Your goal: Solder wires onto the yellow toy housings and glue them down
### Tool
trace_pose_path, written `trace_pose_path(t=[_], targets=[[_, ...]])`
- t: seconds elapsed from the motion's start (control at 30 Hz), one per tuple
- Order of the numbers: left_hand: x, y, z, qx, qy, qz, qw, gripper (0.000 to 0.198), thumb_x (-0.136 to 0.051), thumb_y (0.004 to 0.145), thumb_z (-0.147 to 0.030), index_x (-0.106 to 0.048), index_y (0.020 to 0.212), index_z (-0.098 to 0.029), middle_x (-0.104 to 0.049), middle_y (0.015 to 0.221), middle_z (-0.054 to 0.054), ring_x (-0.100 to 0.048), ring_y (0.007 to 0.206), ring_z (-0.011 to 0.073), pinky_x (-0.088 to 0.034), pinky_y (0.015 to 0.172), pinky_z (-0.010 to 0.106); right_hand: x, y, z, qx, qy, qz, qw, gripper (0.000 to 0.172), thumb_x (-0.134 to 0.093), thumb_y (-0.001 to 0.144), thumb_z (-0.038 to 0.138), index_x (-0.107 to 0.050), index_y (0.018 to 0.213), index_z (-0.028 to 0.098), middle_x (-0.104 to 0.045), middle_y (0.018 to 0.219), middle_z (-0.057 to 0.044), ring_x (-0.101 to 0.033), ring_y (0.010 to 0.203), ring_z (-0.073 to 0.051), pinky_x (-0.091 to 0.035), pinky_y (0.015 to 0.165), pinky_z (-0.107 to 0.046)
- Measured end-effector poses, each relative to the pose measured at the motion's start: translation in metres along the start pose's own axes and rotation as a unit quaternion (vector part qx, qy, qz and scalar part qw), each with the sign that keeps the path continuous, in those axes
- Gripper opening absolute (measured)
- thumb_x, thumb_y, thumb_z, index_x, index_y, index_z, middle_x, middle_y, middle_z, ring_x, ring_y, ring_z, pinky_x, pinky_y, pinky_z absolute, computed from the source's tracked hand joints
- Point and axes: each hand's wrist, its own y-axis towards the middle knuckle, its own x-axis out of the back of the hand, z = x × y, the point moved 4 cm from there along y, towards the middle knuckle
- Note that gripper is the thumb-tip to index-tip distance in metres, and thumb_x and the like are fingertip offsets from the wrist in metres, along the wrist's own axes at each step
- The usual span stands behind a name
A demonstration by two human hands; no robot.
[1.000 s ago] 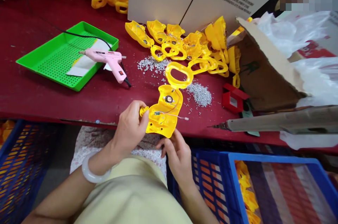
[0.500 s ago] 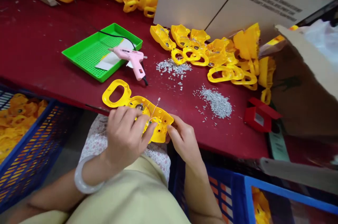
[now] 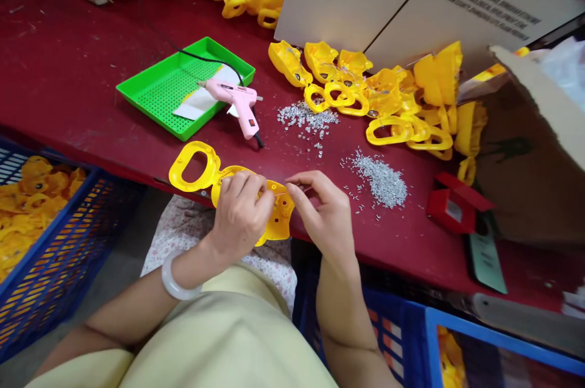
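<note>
the left hand [image 3: 240, 214] gripped a yellow plastic toy casing [image 3: 280, 220] over the edge of the red workbench [image 3: 68, 83]; just right of the casing, the right hand [image 3: 322, 211] pinched narrow, perhaps on a fine wire, with silver grains [image 3: 379, 179] farther right of it.

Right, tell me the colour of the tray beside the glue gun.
Bright green tray, shown best in the head view.

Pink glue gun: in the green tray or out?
The pink glue gun is half in: nozzle over the green tray, handle out past the rim.
</note>
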Motion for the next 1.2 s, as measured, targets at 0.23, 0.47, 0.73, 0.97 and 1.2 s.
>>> trace_pose_path(t=[0.23,0.47,0.73,0.97,1.2], targets=[[-0.005,-0.001,0.004,0.005,-0.07,-0.003,0.998,0.01,-0.054,0.089,-0.012,-0.06,0.081,-0.014,-0.067,0.098,0.011,-0.059,0.104,0.0265,-0.048,0.09,0.043,-0.001,-0.007,-0.009,-0.027,0.023,-0.039,0.999,0.005,-0.063,0.088,0.025,-0.067,0.086,0.022,-0.066,0.086,0.0,-0.061,0.081,-0.012,-0.048,0.07,-0.026],[-0.015,0.004,0.005,-0.014,-0.185,0.03,0.982,0.015,-0.044,0.093,-0.009,-0.059,0.091,-0.012,-0.069,0.101,0.012,-0.064,0.106,0.0219,-0.053,0.097,0.041,-0.002,-0.007,-0.02,-0.056,0.082,-0.038,0.994,0.007,-0.065,0.086,0.027,-0.067,0.081,0.022,-0.065,0.088,-0.001,-0.061,0.085,-0.013,-0.05,0.074,-0.027],[-0.007,-0.01,0.025,0.027,-0.154,-0.041,0.987,0.014,-0.05,0.087,-0.003,-0.06,0.096,-0.009,-0.071,0.102,0.013,-0.067,0.101,0.0219,-0.055,0.097,0.04,-0.023,0.065,-0.03,-0.158,0.167,0.004,0.973,0.035,-0.072,0.075,0.041,-0.067,0.1,0.017,-0.072,0.093,-0.007,-0.069,0.084,-0.018,-0.057,0.071,-0.032],[0.01,-0.015,0.072,0.096,-0.089,-0.061,0.989,0.014,-0.05,0.089,-0.004,-0.059,0.097,-0.01,-0.07,0.101,0.013,-0.066,0.099,0.0217,-0.056,0.095,0.041,-0.082,0.14,-0.025,-0.159,0.079,0.153,0.972,0.039,-0.071,0.073,0.052,-0.069,0.085,0.014,-0.071,0.075,-0.006,-0.064,0.07,-0.016,-0.051,0.062,-0.027],[0.019,-0.018,0.104,0.146,-0.038,-0.083,0.985,0.012,-0.048,0.091,-0.007,-0.059,0.095,-0.011,-0.069,0.098,0.012,-0.065,0.098,0.0213,-0.056,0.093,0.039,-0.113,0.153,-0.024,-0.261,0.222,0.16,0.926,0.031,-0.081,0.064,0.039,-0.066,0.074,0.014,-0.067,0.067,-0.003,-0.06,0.057,-0.01,-0.053,0.051,-0.021]])
